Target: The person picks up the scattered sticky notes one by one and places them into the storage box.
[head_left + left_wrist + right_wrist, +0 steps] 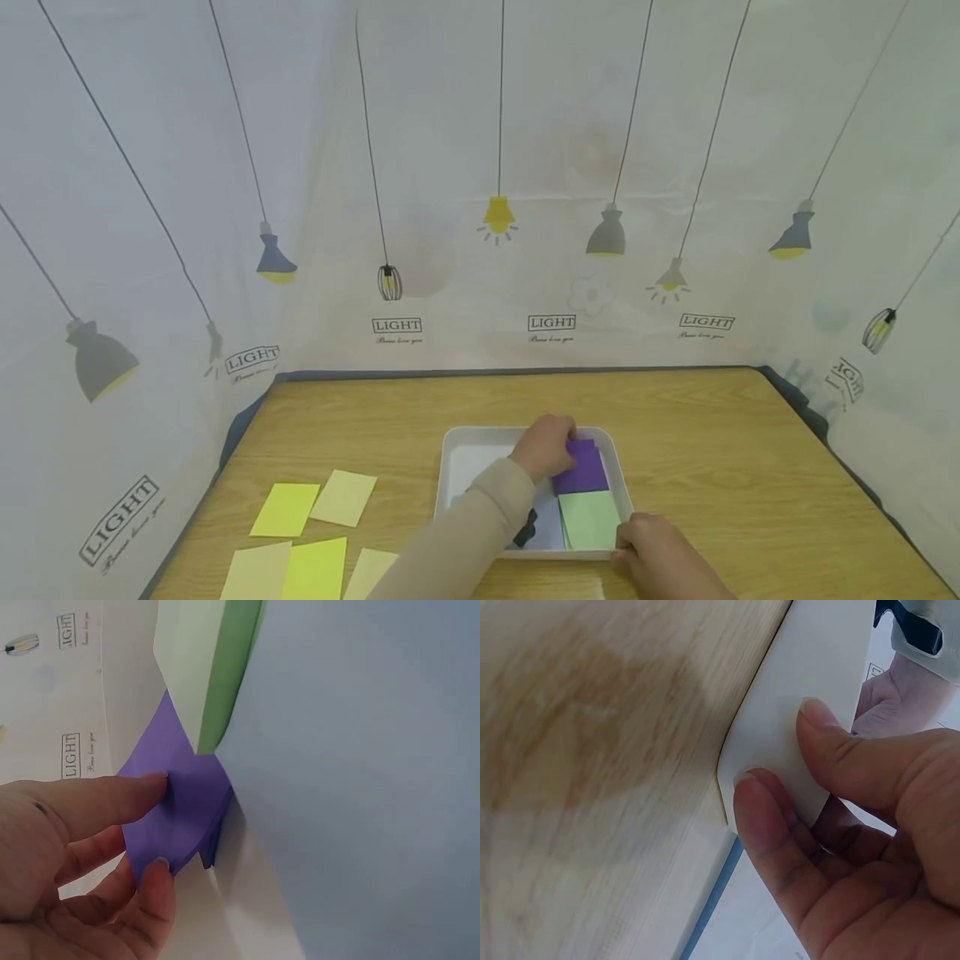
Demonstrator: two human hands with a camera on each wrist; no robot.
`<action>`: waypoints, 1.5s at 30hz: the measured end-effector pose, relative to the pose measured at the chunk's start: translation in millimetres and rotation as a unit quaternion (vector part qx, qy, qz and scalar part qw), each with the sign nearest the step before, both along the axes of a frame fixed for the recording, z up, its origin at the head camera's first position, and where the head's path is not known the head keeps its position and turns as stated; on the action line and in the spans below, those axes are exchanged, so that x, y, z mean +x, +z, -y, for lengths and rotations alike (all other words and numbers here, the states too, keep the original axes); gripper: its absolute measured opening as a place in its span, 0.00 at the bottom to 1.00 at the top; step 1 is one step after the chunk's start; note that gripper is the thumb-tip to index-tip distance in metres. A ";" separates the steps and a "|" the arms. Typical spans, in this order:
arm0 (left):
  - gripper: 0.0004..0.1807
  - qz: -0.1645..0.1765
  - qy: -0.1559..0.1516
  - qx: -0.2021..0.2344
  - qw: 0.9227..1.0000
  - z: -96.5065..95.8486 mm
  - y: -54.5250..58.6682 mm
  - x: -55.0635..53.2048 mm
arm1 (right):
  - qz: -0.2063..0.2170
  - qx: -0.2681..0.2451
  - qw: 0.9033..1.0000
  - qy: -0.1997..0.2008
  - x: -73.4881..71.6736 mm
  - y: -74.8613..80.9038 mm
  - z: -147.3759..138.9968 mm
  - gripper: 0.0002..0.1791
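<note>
A white tray (444,475) stands on the wooden table. Inside it, on the right, purple paper squares (581,467) lie behind pale green squares (592,521), with a light blue sheet (549,527) to their left. My left hand (543,448) reaches over the tray and pinches the purple paper (176,799) by its edge, thumb on the face and fingertips at the border. The blue surface (367,780) fills much of the left wrist view. At the tray's near right corner, my right hand (656,550) grips the wall (780,742) between thumb and fingers.
Left of the tray, several yellow squares lie on the table: a bright one (285,509), a pale one (343,498) and others nearer the front edge. My left sleeve (457,533) crosses the tray's near left part. A lamp-printed curtain (450,167) surrounds the table (712,433).
</note>
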State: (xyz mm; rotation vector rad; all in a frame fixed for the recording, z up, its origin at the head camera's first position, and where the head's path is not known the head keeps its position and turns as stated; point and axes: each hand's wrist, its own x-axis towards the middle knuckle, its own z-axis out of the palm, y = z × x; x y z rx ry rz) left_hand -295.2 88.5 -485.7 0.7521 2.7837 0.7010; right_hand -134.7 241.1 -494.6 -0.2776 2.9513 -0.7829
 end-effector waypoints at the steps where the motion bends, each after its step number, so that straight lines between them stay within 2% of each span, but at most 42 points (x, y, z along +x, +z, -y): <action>1: 0.15 0.000 0.000 -0.001 1.000 -0.7 -0.5 0.3 | -0.001 0.000 1.000 0.003 0.0 -0.2 -0.2 0.08; 7: 0.14 0.003 0.004 -0.005 1.000 -3.7 -2.3 1.4 | 0.015 -0.006 1.000 0.008 -1.1 0.7 -0.6 0.08; 13: 0.15 -0.017 -0.002 -0.010 1.000 -4.5 -7.7 1.0 | 0.033 -0.012 0.999 0.003 -1.9 1.9 -0.7 0.06; 18: 0.17 -0.002 -0.004 0.000 1.000 -4.7 -9.5 2.4 | 0.043 -0.013 0.999 -0.003 -2.0 1.2 -1.7 0.06; 25: 0.17 0.008 0.003 -0.007 1.000 -5.8 -15.2 4.0 | 0.036 -0.015 0.999 0.008 -1.6 -0.5 -2.9 0.06; 29: 0.16 0.006 0.003 -0.017 1.000 -5.8 -13.5 5.9 | 0.027 -0.020 0.999 0.019 -0.8 -0.6 -4.3 0.06; 35: 0.13 -0.015 0.000 -0.038 0.999 -1.5 -7.3 10.3 | 0.027 -0.025 0.999 0.025 -1.8 1.5 -3.8 0.06; 42: 0.10 -0.051 -0.005 -0.055 0.997 2.7 -8.7 12.7 | 0.050 -0.028 0.998 0.019 -3.7 3.0 -1.9 0.06; 45: 0.09 -0.055 -0.011 -0.056 0.997 4.9 -6.0 13.1 | 0.056 -0.028 0.998 0.016 -4.0 3.5 -2.0 0.06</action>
